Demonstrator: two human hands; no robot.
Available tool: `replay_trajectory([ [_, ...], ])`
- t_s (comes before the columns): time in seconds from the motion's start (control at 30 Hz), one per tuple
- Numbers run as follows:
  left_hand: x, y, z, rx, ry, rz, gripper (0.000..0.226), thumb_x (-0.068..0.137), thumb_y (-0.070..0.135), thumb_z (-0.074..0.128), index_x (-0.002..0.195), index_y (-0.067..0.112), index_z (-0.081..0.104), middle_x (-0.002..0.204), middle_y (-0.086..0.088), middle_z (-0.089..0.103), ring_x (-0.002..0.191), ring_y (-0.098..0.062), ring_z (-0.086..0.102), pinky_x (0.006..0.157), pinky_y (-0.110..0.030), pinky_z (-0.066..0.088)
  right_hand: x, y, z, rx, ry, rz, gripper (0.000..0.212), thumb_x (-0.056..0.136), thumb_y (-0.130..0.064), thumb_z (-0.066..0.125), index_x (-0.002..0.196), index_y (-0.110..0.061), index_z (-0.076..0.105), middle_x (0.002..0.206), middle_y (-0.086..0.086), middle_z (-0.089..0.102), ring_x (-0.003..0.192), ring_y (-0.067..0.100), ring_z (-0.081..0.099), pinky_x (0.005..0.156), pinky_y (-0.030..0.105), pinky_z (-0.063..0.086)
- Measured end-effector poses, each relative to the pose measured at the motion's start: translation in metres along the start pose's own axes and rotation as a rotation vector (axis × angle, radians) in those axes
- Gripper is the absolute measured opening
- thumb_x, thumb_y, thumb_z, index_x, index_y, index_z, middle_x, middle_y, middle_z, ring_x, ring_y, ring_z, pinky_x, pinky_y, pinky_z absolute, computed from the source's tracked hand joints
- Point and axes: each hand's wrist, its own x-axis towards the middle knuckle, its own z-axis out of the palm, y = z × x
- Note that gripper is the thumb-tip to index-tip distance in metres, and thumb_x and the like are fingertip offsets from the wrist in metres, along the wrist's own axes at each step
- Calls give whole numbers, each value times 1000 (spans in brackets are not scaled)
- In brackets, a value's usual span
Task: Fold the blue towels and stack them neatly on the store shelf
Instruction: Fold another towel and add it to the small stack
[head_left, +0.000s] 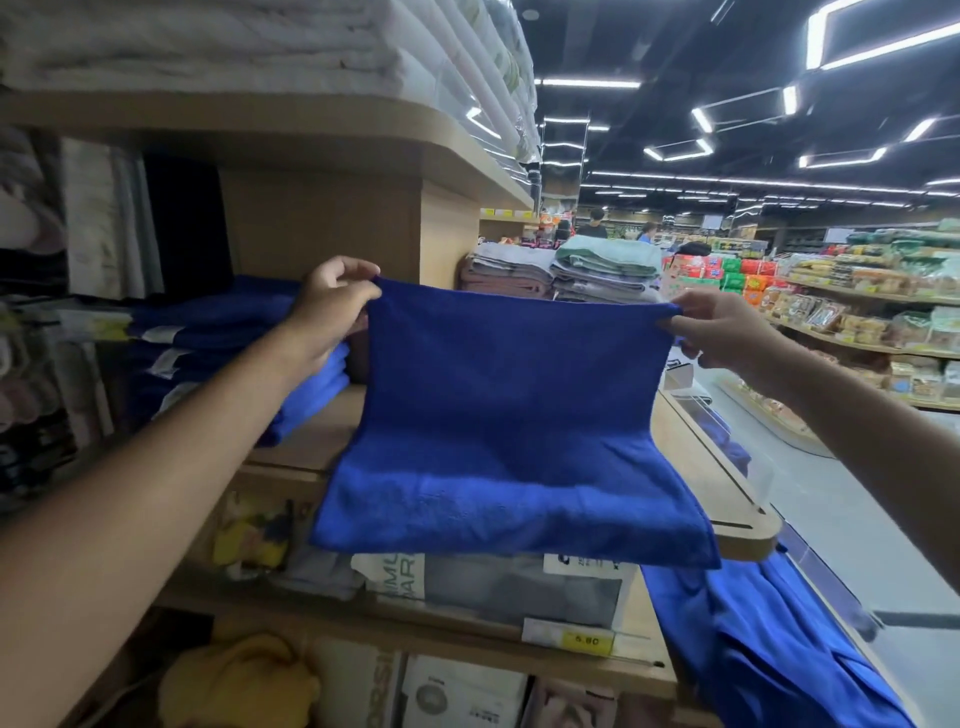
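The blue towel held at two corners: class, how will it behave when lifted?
Probably floppy: the blue towel hangs from the left hand and right hand and bends over the shelf. Likely light: mere pinches hold it up.

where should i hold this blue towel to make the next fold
By its two top corners, one from each side, as the left hand and right hand pinch them now. The top edge of the blue towel is stretched straight and its lower half lies on the shelf, so it should fold evenly.
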Motion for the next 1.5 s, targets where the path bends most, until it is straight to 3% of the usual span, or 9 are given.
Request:
replay_trajectory([
  [0.17, -73, 15, -51, 166, -291, 134, 23, 79, 19, 58, 96, 29, 71, 86, 11, 71, 78, -3, 68, 67, -18, 55, -73, -4, -31, 8, -207, -160, 19, 96, -9, 67, 90, -25, 74, 63, -8, 63, 47, 2, 50, 43, 17, 41],
  [0.23, -102, 15, -72, 354, -452, 107, 28, 77, 35, 57, 99, 30, 73, 89, 2, 74, 84, -12, 70, 74, -28, 55, -110, -2, -39, -129, -442, -232, 7, 93, -32, 73, 97, -27, 75, 72, 1, 66, 51, 6, 50, 44, 27, 40],
  [0.3, -121, 6, -79, 481, -471, 120, 29, 78, 41, 56, 98, 30, 75, 87, -1, 75, 84, -18, 70, 78, -37, 52, -135, -2, -39, -284, -564, -217, 38, 89, -63, 67, 104, -29, 74, 73, 10, 66, 54, 13, 51, 50, 34, 41],
  [0.43, -131, -7, -33, 672, -331, 288, 29, 92, 14, 57, 91, 37, 74, 94, 17, 73, 87, 1, 65, 75, -18, 48, -141, -25, 15, -340, -325, -303, 30, 90, -63, 56, 94, -38, 72, 80, -11, 69, 67, 7, 62, 60, 19, 44],
  [0.53, -129, -18, 13, 845, -337, 337, 28, 98, 15, 52, 116, 26, 72, 119, 7, 69, 110, -10, 63, 95, -29, 48, -128, -38, 80, -298, -278, -315, 18, 98, -43, 57, 111, -38, 67, 106, -13, 70, 92, 6, 66, 78, 23, 49],
  [0.73, -133, -57, 56, 1316, -580, 19, 65, 102, 58, 20, 157, 24, 28, 167, 5, 22, 153, -17, 18, 124, -47, 14, -107, -23, 161, -666, -424, -142, 77, 93, -73, 27, 153, -26, 36, 163, -9, 31, 151, 15, 25, 120, 44, 19],
  [0.83, -114, -64, 58, 1335, -634, -49, 67, 102, 56, 14, 161, 25, 13, 169, 8, 7, 156, -13, 4, 124, -45, 3, -88, -14, 163, -667, -472, -106, 97, 82, -84, 17, 159, -26, 25, 167, -11, 22, 154, 13, 15, 123, 46, 10],
  [1.3, -69, -78, 70, 1324, -702, -57, 77, 95, 71, 17, 161, 34, 9, 169, 13, 2, 155, -10, 0, 124, -42, 1, -68, 24, 102, -768, -487, 51, 85, 93, -80, 24, 162, -32, 15, 170, -14, 9, 156, 9, 4, 126, 39, 5],
  [1.5, -72, -78, 70, 1333, -681, -39, 75, 96, 68, 17, 161, 32, 11, 169, 11, 4, 155, -11, 2, 124, -42, 2, -83, 50, 70, -743, -320, 203, 96, 86, -86, 27, 158, -22, 30, 166, 0, 27, 151, 23, 25, 119, 42, 21],
])
